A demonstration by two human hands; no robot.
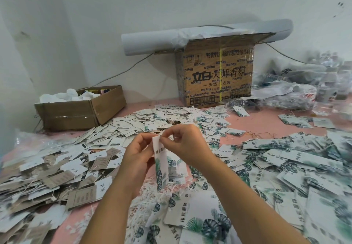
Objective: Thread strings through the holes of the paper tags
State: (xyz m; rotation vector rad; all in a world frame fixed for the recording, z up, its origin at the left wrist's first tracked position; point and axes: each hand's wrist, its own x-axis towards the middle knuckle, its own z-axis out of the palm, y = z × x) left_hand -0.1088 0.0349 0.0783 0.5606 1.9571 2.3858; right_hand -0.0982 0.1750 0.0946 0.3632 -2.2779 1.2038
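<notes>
Both hands raised: left hand grips tag; right hand pinches its top.

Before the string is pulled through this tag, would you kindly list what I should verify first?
1. Tag steady: the left hand grips the leaf-print tag upright: ok.
2. The right hand pinches at the tag's top edge: ok.
3. String tip in the hole: hidden by the fingers: cannot tell.
4. Loose strings lie on the pink surface just below the hands: ok.
5. Tag pile close on the right: ok.
</notes>
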